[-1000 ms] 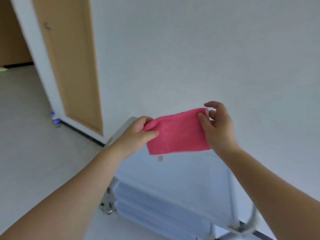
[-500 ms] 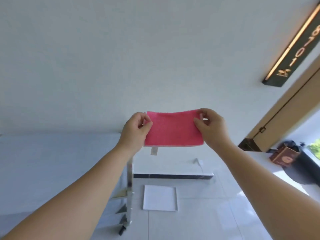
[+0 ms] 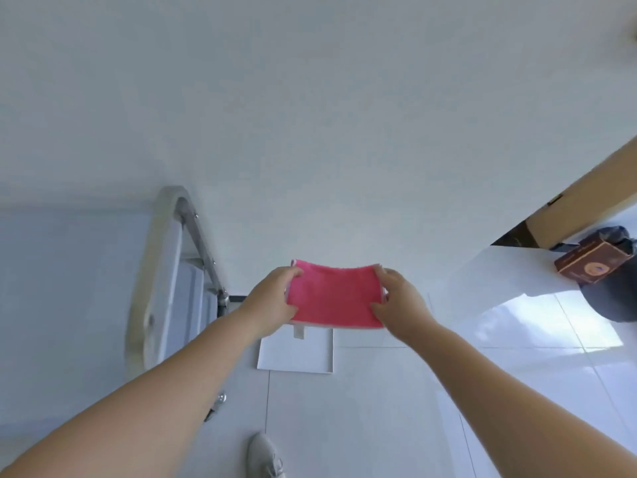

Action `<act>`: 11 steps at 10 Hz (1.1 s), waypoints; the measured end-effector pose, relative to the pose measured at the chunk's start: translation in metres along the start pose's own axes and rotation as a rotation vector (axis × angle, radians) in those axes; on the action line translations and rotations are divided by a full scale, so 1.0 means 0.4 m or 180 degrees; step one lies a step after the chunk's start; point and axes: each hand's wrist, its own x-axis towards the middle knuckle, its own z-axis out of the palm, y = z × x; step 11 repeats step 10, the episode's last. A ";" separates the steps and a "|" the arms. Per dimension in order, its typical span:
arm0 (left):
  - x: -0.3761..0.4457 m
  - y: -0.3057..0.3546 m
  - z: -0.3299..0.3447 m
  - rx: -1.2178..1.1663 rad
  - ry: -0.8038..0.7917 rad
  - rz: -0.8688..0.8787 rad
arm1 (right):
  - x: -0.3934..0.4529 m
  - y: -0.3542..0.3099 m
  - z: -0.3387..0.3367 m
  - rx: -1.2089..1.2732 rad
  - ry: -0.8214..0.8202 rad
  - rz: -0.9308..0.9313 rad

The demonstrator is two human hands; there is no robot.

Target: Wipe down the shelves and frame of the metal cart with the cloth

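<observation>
I hold a folded pink cloth (image 3: 332, 294) stretched flat in the air in front of me, a white tag hanging from its near edge. My left hand (image 3: 272, 301) grips its left end and my right hand (image 3: 401, 305) grips its right end. The metal cart (image 3: 162, 270) stands to my left, with its curved tubular handle and a top shelf (image 3: 62, 288) in view. The cloth is to the right of the cart and apart from it. The cart's lower shelves are mostly hidden.
A white wall rises straight ahead. A flat white square panel (image 3: 296, 357) lies on the tiled floor below the cloth. A brown box (image 3: 589, 263) and a dark bag (image 3: 617, 298) sit at the right by a wooden door frame. My shoe (image 3: 263, 455) shows at the bottom.
The view has swung right and tipped down, so the cart now sits at the left. Both hands have lowered the cloth and laid it flatter, still holding its two ends.
</observation>
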 end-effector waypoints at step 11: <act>0.581 -1.224 1.013 0.0819 -0.0409 -0.1169 | 0.700 0.949 1.354 -0.1131 -0.1843 0.0255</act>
